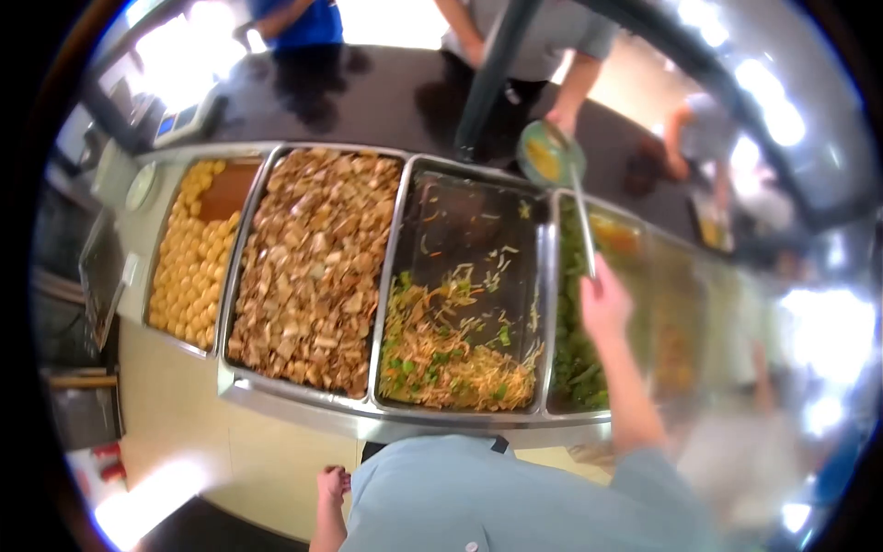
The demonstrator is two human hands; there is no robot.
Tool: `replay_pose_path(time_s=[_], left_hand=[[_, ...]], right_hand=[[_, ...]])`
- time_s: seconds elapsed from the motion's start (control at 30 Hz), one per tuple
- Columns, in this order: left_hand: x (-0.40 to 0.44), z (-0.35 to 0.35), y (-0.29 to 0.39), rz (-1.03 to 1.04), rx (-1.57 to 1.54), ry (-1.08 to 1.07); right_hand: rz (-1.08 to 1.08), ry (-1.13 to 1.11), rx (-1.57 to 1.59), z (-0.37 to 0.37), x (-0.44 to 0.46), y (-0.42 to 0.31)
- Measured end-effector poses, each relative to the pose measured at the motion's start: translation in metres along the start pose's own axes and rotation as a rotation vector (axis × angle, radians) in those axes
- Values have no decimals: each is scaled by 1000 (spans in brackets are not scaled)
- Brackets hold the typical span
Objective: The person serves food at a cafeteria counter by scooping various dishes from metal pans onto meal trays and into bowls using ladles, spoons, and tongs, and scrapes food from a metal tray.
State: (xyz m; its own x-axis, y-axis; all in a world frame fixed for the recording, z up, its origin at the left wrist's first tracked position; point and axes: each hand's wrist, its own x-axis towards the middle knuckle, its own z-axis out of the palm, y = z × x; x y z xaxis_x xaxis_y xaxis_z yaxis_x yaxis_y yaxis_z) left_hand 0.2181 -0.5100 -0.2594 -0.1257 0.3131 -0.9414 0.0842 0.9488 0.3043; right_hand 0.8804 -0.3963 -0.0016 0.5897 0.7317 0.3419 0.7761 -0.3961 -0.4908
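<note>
My right hand (pixel 605 299) is closed around the metal handle of a long-handled serving spoon (pixel 582 216). The spoon reaches away over the counter, and its blurred far end meets a green plate (pixel 532 152) with yellow food on it. Another person's hand (pixel 563 118) holds that plate across the counter. Below my right hand lies a tray of dark green vegetables (pixel 578 354). Down by my left side, my left hand (pixel 334 482) is curled closed, away from the trays; whether anything is inside it is hidden.
Left of the greens are a half-bare tray of noodles with vegetables (pixel 460 368), a full tray of brown sliced food (pixel 308 267) and round yellow pieces (pixel 195 267). A dark post (pixel 492 78) rises behind them. People stand beyond the black counter (pixel 386 101); the right side is blurred.
</note>
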Motion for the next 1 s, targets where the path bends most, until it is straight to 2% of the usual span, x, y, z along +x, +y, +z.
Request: replay_pose_path(time_s=[0.07,0.1,0.2,0.27,0.3,0.33,0.4,0.5,0.6,0.73,0.87,1.0], left_hand=[[-19,13,16,-1,-10,56],[-21,14,18,1,30,64],[-11,17,20,8,130,57],[-8,14,26,13,153,43],[-12,13,33,18,143,38],[-12,8,36,22,133,33],[-6,-1,45,35,127,11],[14,-22,39,44,119,-35],[23,-36,35,-7,159,-92],[15,-42,36,-29,268,-59],[7,-38,38,17,157,-8],[4,-29,18,26,55,-17]], right_hand=[[-43,21,188,1,-43,-18],[118,-132,265,1,-65,-24],[143,-227,310,35,-112,-26],[90,-334,135,56,-132,-39],[-67,-287,73,60,-141,-55],[-135,-379,-37,58,-153,-63],[-267,-410,-69,52,-186,-73],[-243,-574,-147,7,-234,-75],[-92,-561,-75,-38,-255,-77],[251,-371,179,-45,-246,-69],[423,-205,306,-36,-204,-27],[595,-93,598,-47,-152,48]])
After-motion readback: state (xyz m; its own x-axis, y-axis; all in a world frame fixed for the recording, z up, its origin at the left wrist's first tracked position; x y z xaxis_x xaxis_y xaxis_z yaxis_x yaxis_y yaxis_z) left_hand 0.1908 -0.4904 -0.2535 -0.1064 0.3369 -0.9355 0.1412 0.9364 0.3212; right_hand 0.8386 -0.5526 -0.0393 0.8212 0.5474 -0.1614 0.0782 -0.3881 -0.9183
